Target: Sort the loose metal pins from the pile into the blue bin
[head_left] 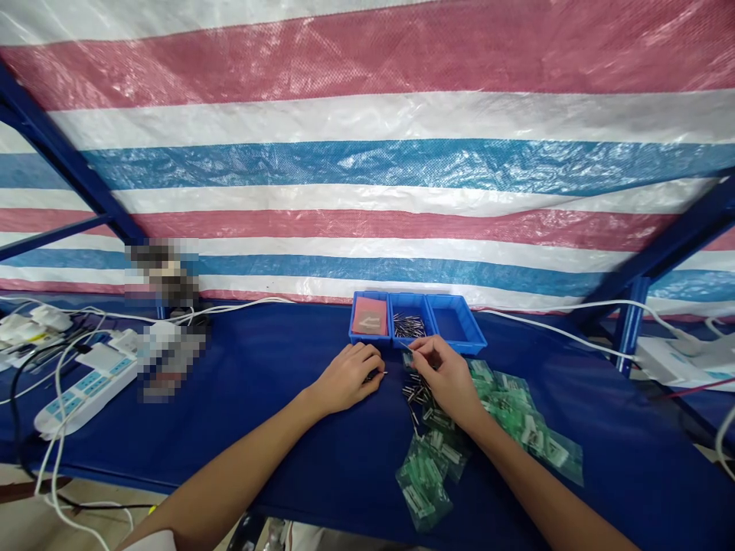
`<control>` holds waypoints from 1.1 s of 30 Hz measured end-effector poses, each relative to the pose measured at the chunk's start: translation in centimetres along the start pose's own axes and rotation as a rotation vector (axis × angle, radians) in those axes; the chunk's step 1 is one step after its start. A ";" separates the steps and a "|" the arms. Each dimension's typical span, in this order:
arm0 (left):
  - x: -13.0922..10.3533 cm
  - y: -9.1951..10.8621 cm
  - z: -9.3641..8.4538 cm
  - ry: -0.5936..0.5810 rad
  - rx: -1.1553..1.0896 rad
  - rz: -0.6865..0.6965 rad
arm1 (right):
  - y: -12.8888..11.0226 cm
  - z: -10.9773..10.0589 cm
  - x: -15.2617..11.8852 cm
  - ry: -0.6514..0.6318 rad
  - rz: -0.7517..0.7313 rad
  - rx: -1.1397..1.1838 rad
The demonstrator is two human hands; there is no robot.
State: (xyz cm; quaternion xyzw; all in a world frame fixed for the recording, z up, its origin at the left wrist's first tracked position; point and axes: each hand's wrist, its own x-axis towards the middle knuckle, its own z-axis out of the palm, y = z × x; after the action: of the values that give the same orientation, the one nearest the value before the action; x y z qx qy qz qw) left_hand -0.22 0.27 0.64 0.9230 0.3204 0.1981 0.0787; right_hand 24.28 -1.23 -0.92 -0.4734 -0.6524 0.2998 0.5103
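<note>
My left hand rests on the blue table with its fingers curled closed. A thin pale tip and something dark show at its fingertips; the rest is hidden. To its right, my right hand pinches a thin, pin-like metal piece between thumb and fingers. Just below lies a loose heap of small dark and silver metal pins. Greenish clear plastic bags with pale strips inside lie under and beside my right forearm. Behind the hands, a blue bin contains many similar metal pins.
A second blue bin has a pink lining and a pale item; a third blue bin stands at the right. More green bags spread rightward. A power strip with tangled white cables lies left. Striped sheeting hangs behind the table.
</note>
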 end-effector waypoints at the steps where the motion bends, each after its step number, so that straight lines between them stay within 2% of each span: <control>1: 0.0 0.0 0.0 -0.001 0.002 0.001 | 0.1 0.0 0.0 0.007 0.003 0.008; 10: 0.0 -0.2 0.3 0.023 0.010 0.015 | 0.1 0.1 -0.2 -0.010 0.051 0.064; 16: -0.1 -0.2 0.3 0.032 0.015 0.012 | -0.1 0.2 -0.1 0.025 0.079 0.090; 23: -0.1 -0.3 0.4 0.022 0.013 0.004 | -0.3 0.1 -0.1 0.033 0.114 0.027; 33: -0.1 -0.2 0.5 0.031 0.052 -0.037 | -0.2 0.1 0.1 0.051 0.148 0.070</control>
State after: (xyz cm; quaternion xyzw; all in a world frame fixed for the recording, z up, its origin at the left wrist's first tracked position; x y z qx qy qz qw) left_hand -0.22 0.35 0.09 0.9154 0.3438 0.2026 0.0534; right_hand 24.15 -1.19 -0.76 -0.5099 -0.5914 0.3473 0.5193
